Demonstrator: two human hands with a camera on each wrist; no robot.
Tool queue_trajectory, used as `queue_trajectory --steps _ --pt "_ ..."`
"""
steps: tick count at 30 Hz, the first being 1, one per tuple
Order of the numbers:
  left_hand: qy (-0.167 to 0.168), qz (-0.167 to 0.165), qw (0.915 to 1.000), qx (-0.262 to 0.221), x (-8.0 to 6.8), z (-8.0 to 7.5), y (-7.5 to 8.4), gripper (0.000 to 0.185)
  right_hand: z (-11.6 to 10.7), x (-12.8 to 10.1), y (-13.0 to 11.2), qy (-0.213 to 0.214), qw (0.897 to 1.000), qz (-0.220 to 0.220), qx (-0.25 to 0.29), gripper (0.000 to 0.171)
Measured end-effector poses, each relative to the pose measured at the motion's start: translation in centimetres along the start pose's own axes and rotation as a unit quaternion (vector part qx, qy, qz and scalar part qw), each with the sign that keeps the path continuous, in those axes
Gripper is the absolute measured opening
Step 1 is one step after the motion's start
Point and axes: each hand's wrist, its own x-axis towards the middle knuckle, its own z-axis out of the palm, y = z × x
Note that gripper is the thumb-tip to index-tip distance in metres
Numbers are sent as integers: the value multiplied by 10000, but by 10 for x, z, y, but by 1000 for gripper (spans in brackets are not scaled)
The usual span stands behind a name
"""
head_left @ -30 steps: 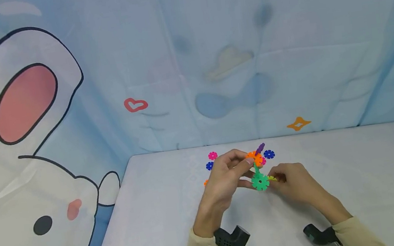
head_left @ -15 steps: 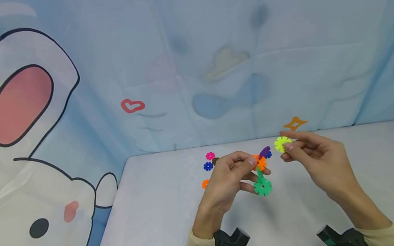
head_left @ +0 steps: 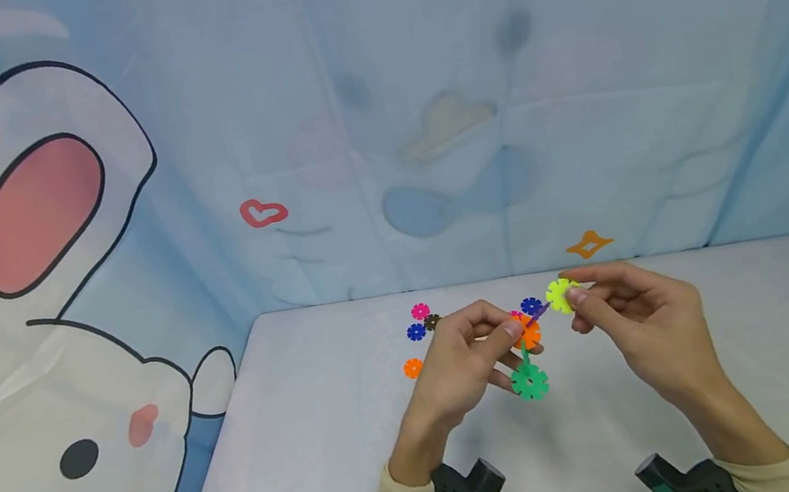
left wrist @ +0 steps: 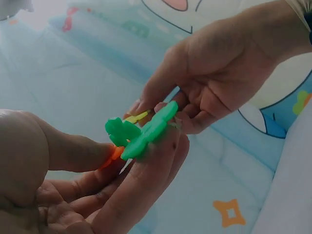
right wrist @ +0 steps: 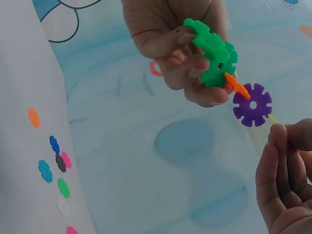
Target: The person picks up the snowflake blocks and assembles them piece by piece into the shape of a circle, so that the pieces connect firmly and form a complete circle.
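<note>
Fingers (head_left: 508,332) of the left hand (head_left: 461,371) pinch a small cluster of plastic snowflake discs (head_left: 528,349), its long axis running near to far: green disc (head_left: 530,382) nearest, orange in the middle, purple disc (right wrist: 252,104) at the far right tip. Just right of that tip, the right hand (head_left: 640,325) pinches a yellow-green plastic disc (head_left: 560,295) edge-on between thumb and forefinger. Loose coloured discs (head_left: 417,328) lie on the white desk (head_left: 299,427), far left. No writing shows.

Green disc (head_left: 530,382), orange disc (head_left: 528,333) and purple disc (right wrist: 252,104) are showing joined; a yellow-green disc (head_left: 560,295) is showing beside them — loose pink (head_left: 420,311), blue (head_left: 416,332) and orange (head_left: 412,368) discs are lying on the pale grey counter (head_left: 314,425) — backdrop (head_left: 376,114) showing light blue with a cartoon rabbit.
</note>
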Motion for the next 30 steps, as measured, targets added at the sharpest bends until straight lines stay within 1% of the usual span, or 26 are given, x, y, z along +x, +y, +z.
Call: queue_trajectory --steps 2,4,11,16,20,22,25,27,30 --pt "94 60 9997 201 -2 2 2 17 0 0 -1 41 9996 -87 -250 24" --pt "181 137 9991 359 -3 3 4 16 0 0 -2 35 9993 -139 -355 24" --pt "408 431 9954 746 -10 7 9 14 0 -2 -2 -140 9984 -420 -342 27" --pt "422 560 9937 876 -12 9 10 12 2 -3 -2 -157 9979 -548 -313 27" --pt "448 598 9928 937 -12 10 10 12 4 -5 -3 -139 9975 -605 -341 28" --pt "408 562 9932 930 -12 9 9 13 6 -6 -2 -111 9973 -639 -334 28" --pt "271 393 9955 817 -12 5 8 13 9 -6 0 -101 9973 -641 -350 29" --pt "116 276 9979 574 -9 1 6 14 12 -6 2 -180 9975 -584 -352 31" --pt "-49 85 9999 62 -3 -6 2 16 16 -6 6 -439 9971 -448 -426 34"
